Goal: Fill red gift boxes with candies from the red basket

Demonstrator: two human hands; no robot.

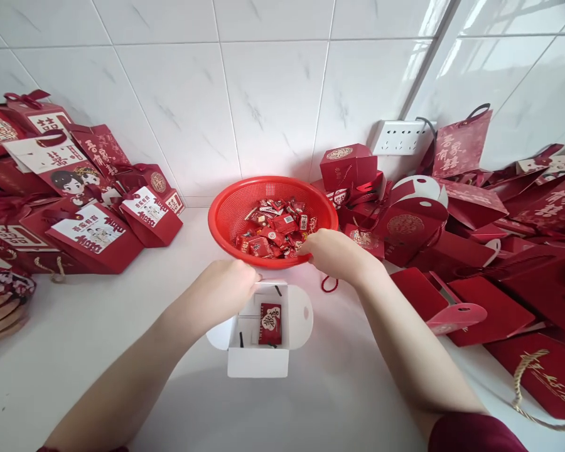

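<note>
An open white-lined box (258,363) stands on the white table with its flaps spread. Inside it lies one red wrapped packet (270,324). My left hand (231,284) is closed on the box's far left edge. Behind the box is a red plastic basket (226,210) holding several red wrapped sweets (282,223). My right hand (328,251) reaches over the basket's right front rim, its fingers bent down at the sweets; the fingertips are partly hidden, and I cannot make out what they hold.
Red gift boxes (94,235) are piled at the left, beside another person's hand (2,320). More red boxes (489,301) crowd the right side. A power strip (399,137) is against the tiled wall (277,100). A red cord loop (329,284) lies near my right wrist.
</note>
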